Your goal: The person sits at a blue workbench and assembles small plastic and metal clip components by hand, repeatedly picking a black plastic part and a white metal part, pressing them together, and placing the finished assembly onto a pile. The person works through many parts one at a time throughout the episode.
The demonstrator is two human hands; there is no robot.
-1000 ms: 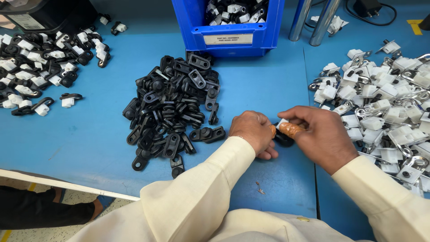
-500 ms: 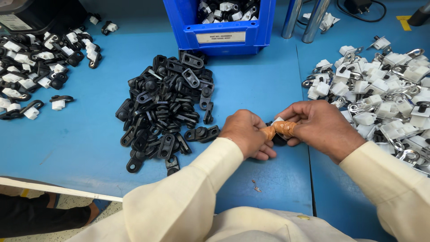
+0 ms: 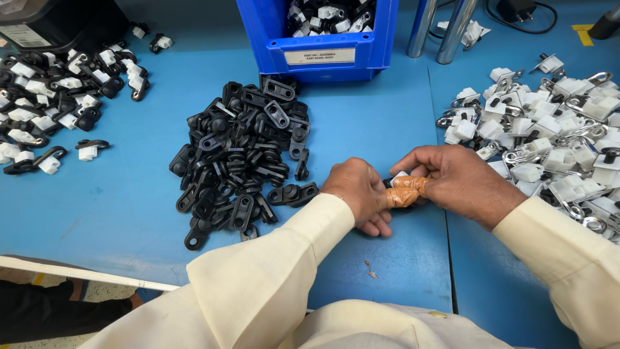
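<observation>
Orange-taped fingertips (image 3: 405,190) guarded both hands: left hand (image 3: 358,194) and right hand (image 3: 455,181) together pinched a small black-and-white clip (image 3: 395,181), beside the black parts pile (image 3: 242,158).

Bare mat (image 3: 361,129) open ahead – black clip pile (image 3: 242,158) left, white clip heap (image 3: 555,129) right.
</observation>
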